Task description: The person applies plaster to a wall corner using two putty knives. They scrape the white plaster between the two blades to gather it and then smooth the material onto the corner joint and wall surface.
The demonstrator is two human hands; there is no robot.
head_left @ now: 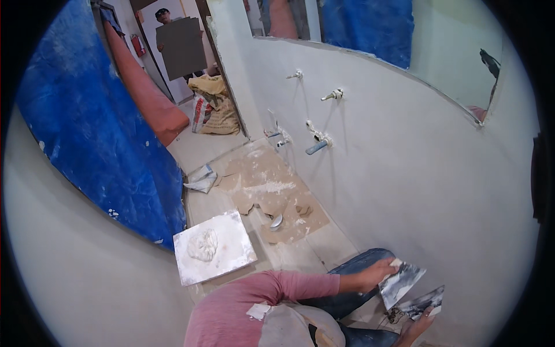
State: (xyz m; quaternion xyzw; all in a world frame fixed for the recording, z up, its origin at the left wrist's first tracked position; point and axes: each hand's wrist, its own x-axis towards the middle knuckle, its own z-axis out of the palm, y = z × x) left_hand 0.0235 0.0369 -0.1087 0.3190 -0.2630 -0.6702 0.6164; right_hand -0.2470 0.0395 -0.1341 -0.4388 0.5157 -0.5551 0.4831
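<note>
My left hand (377, 275), at the end of a pink sleeve, grips a wide putty knife (400, 287). Its metal blade is smeared with grey and white and points down to the right. Just below, my right hand (421, 325) grips a second putty knife (426, 302), its blade also streaked with white. The two blades are close together in front of the wall, low over my bent knees. I cannot tell whether they touch. To the left, a white board (240, 247) carries a mound of wet white putty (202, 245).
Pipe stubs (318, 147) jut from the grey wall (381, 173) under a mirror (451, 58). Powdery brown cardboard (277, 179) covers the floor, with a small metal bowl-like piece (277, 222) on it. A blue-covered door (98, 133) stands left. Sacks (217, 107) and a person holding dark panels (180, 49) are beyond.
</note>
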